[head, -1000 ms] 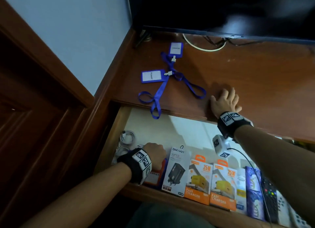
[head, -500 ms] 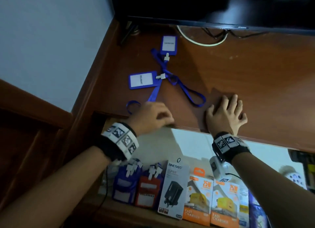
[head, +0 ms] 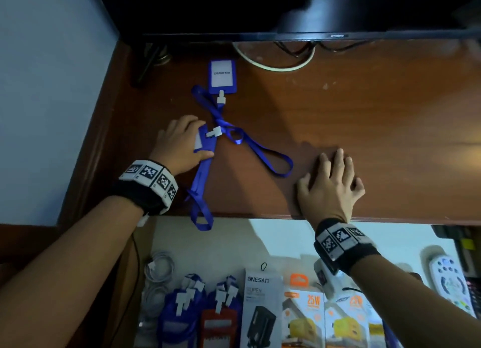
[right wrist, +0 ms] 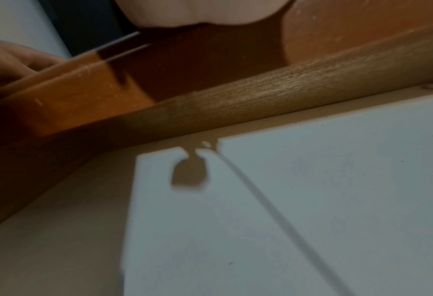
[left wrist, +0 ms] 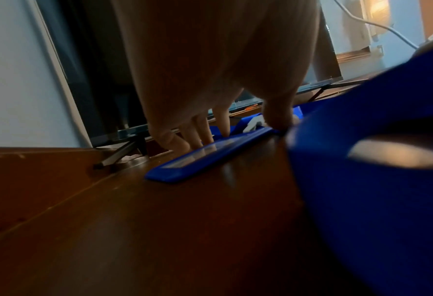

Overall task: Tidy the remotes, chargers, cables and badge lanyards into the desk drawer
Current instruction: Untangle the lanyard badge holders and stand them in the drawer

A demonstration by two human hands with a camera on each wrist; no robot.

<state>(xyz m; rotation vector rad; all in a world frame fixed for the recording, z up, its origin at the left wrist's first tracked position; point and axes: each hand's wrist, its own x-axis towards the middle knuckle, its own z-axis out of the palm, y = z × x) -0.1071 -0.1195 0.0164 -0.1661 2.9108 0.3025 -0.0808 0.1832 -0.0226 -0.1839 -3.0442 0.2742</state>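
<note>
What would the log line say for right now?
left hand: pinching near blue badge holder on desk | right hand: flat on desk | far badge: untouched | drawer: open

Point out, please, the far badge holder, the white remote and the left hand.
far badge holder (head: 222, 75), head view, on its white card.
white remote (head: 449, 283), head view, on its button face, in the drawer.
left hand (head: 179, 142), head view, on its back; it grips another badge.

Glossy wooden desk (head: 364, 118); woven cloth lanyard (head: 260, 150); smooth plastic badge holder (head: 222, 74)
</note>
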